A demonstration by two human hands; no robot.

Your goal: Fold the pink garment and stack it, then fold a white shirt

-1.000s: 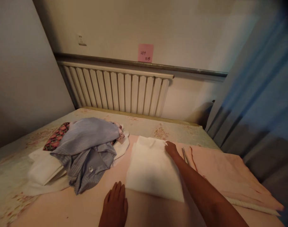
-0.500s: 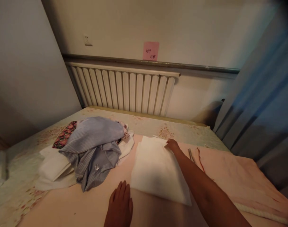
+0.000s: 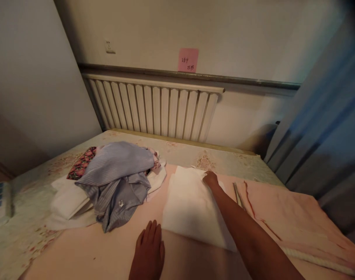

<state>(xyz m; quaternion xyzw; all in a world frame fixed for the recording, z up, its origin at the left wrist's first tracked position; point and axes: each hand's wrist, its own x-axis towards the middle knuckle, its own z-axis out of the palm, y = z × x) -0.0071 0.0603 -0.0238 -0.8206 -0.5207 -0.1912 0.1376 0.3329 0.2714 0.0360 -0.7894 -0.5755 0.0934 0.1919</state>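
Observation:
A folded white cloth lies on a pink sheet in the middle of the view. My right hand is at its upper right corner, fingers curled in and closed on the cloth's edge; the fingertips are partly hidden. Flat on the pink sheet, just left of the cloth's lower left corner, rests my left hand with fingers stretched out and nothing in it. To the left is a loose heap of clothes with a grey-blue striped garment on top, a red floral piece and white fabric under it.
Right of my forearm lie a folded part of the pink sheet and a thin grey strip. A floral mattress reaches to the radiator. A blue curtain hangs at right; a white device sits far left.
The view has shifted a little. My right hand still grips the same corner of the white cloth, and my left hand stays flat on the sheet.

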